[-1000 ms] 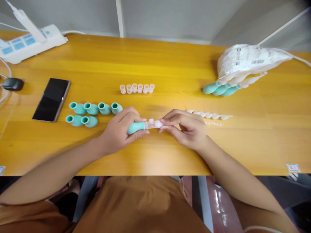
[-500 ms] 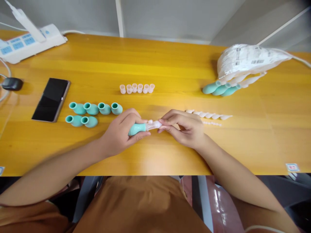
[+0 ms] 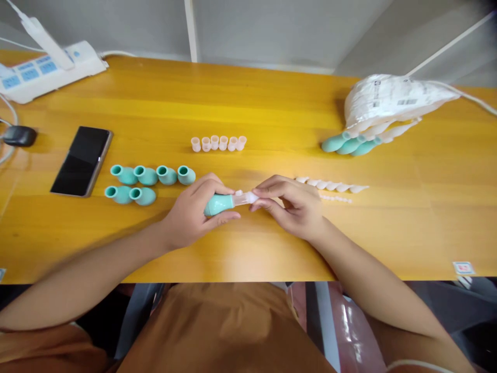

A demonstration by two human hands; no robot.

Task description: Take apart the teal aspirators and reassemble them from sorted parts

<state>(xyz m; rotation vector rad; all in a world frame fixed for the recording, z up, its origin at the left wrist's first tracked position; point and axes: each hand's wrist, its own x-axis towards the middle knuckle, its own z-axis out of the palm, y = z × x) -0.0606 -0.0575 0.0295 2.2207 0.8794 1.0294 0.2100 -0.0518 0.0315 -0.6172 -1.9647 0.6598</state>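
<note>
My left hand [image 3: 192,212] is closed round a teal rubber bulb [image 3: 217,204] held just above the yellow table [image 3: 248,103]. My right hand [image 3: 291,207] pinches the clear plastic piece [image 3: 244,197] that sticks out of the bulb's mouth. Both hands meet near the table's front middle. Several more teal bulbs [image 3: 149,181] lie in two rows to the left. A row of small clear caps [image 3: 219,143] stands behind the hands. Several white tapered tips [image 3: 334,185] lie in a row to the right, with tiny white bits [image 3: 336,198] in front of them.
A black phone [image 3: 82,160] lies at the left. At the back left sit a white power strip [image 3: 46,70] and a black mouse [image 3: 19,135]. A white plastic bag [image 3: 392,101] at the back right spills assembled teal bulbs [image 3: 347,144].
The clear piece has gone deeper into the bulb, with less of it showing between my hands. Both hands have stayed in place.
</note>
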